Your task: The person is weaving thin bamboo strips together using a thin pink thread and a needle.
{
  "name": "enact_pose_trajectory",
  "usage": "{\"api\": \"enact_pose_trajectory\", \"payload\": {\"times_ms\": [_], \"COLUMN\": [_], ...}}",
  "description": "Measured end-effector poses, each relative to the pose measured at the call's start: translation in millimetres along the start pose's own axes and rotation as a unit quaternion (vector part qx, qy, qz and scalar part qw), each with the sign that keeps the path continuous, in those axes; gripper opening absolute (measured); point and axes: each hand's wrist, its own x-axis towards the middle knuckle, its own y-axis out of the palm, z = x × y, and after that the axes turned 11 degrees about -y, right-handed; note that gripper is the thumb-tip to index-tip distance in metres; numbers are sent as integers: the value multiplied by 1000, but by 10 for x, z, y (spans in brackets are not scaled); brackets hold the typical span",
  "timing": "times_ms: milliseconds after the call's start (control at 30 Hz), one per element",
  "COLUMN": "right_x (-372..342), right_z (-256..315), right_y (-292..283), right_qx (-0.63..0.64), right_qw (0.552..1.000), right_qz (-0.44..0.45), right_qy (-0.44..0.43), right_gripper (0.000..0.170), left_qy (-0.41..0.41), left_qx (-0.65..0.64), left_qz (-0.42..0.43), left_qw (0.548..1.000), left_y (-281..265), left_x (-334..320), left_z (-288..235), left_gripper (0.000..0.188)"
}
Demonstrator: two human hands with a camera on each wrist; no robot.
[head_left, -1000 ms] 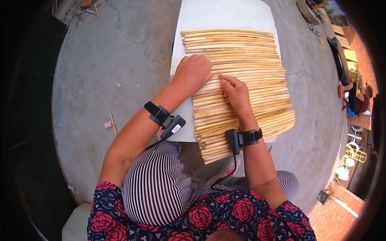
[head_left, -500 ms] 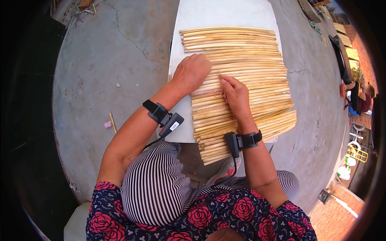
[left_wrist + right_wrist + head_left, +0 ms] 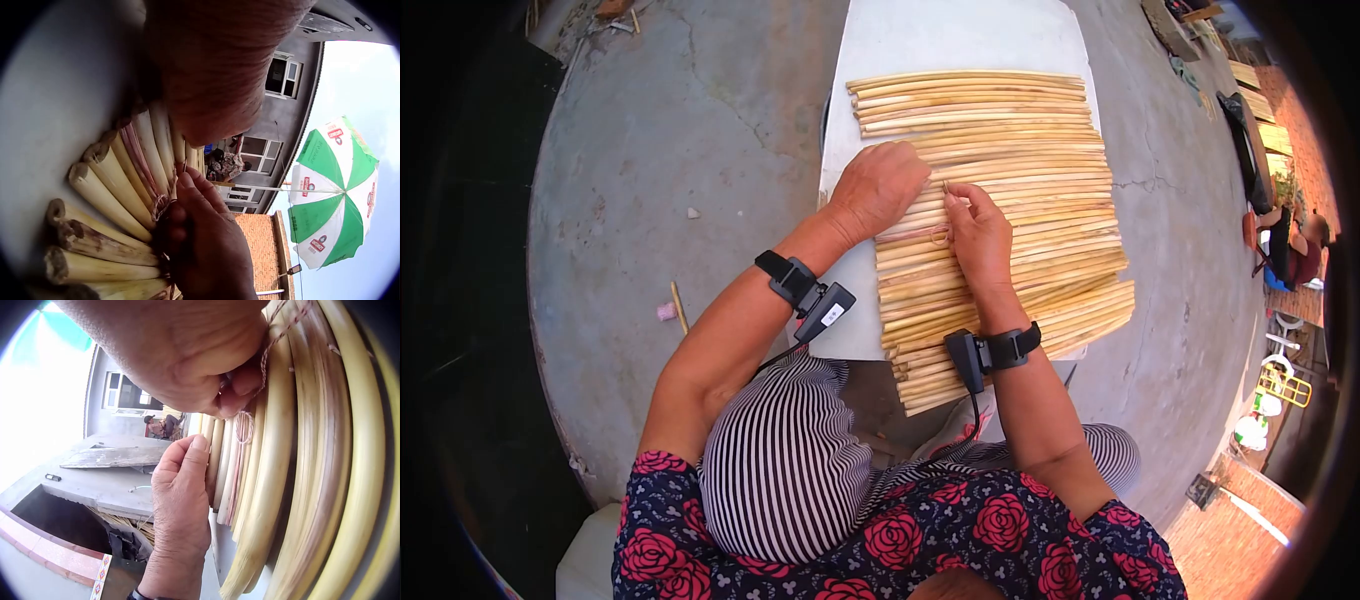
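Peeled pale-yellow stalks lie side by side as a mat on a white board. My left hand lies over their left part, fingers curled. In the right wrist view, the left hand has its thumb and forefinger together on the edge of a stalk. Just to its right, my right hand pinches a thin red-and-white twine between thumb and forefinger. A small loop of the twine lies over the stalks below those fingers. The left wrist view shows the right hand close beside the stalk ends.
Several separate stalks lie at the board's far end. Under my forearms are striped trousers. A short stick and a pink piece lie on the concrete floor. Another person sits far right.
My left hand has come slightly nearer to me. The right hand and forearm have shifted a little to the left, still pinching the twine. The mat stays in place.
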Motion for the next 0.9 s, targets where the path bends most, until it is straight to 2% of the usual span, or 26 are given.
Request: {"api": "enact_pose_trajectory", "payload": {"times_ms": [100, 300, 400, 500, 600, 767, 900], "right_x": [0, -17, -33, 7, 58, 135, 120], "right_z": [-15, -28, 51, 139, 232, 243, 213], "right_y": [-12, -7, -33, -55, -66, 12, 5], "right_qx": [-34, -14, 33, 123, 140, 161, 147], "right_qw": [999, 1000, 999, 989, 984, 980, 983], "right_qz": [3, -7, -9, -7, 2, 1, 6], "right_qy": [12, -1, 21, 79, 113, 119, 111], "right_gripper": [20, 20, 18, 17, 15, 14, 15], "left_qy": [-3, -27, -18, -17, -13, -4, -6], "left_qx": [3, 6, -6, -26, -31, -40, -4], "left_qz": [4, 24, 2, -2, 0, -15, 10], "left_qw": [1000, 999, 1000, 1000, 999, 999, 1000], "left_y": [-27, -47, -54, -24, 7, 9, -1], "left_x": [20, 48, 46, 34, 10, 12, -5], "left_z": [-29, -66, -101, -95, -80, -58, -33], "left_gripper": [13, 15, 13, 11, 9, 10, 18]}}
